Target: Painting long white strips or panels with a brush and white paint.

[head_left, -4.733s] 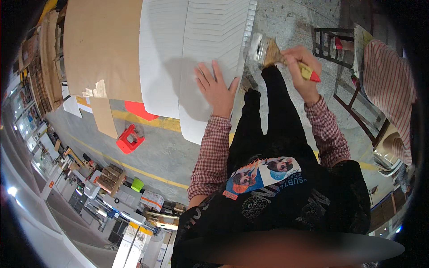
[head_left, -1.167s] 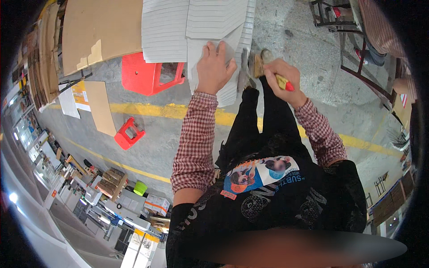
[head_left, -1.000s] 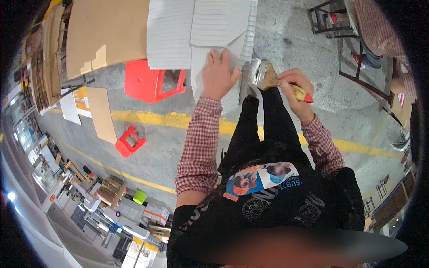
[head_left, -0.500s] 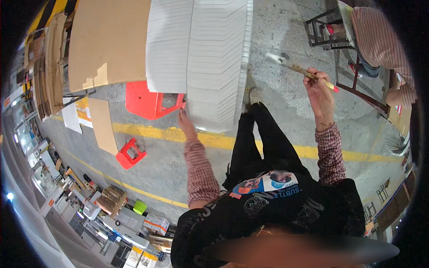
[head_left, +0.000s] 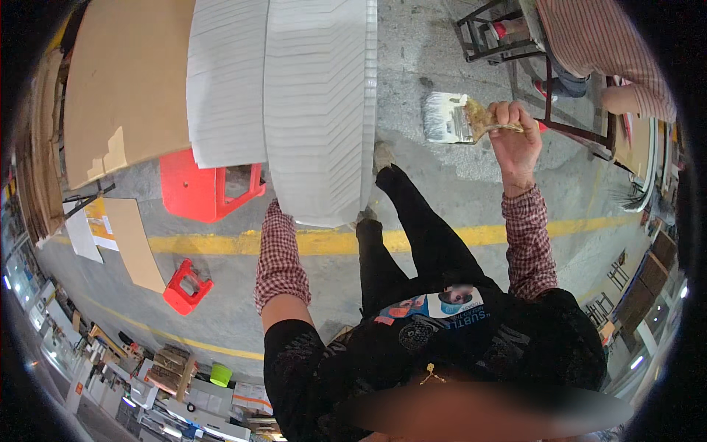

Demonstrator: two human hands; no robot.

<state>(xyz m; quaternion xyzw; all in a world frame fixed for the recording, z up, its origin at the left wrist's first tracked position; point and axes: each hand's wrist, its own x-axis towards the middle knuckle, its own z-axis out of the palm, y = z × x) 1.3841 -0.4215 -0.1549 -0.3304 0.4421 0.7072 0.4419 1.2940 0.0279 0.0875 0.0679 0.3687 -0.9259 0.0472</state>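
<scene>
My right hand is closed round the handle of a wide, flat paintbrush, its pale bristles pointing left. The brush is over the floor, apart from the sheets. To its left lies a layered stack of white sheets, overlapping in slanted rows, with a second white stack beside it. My left forearm in a checked sleeve reaches up to the near edge of the stacks. That hand is hidden at or under the edge, so its fingers do not show.
A red plastic stool stands under the left stack's near end, and a smaller red stool is on the floor. Brown cardboard lies far left. At the right sits another person in a striped top, beside a dark metal frame.
The brush has turned from edge-on to broad side showing. My left hand has gone from beside the red stool out of sight at the stack's edge. The whole view has shifted left.
</scene>
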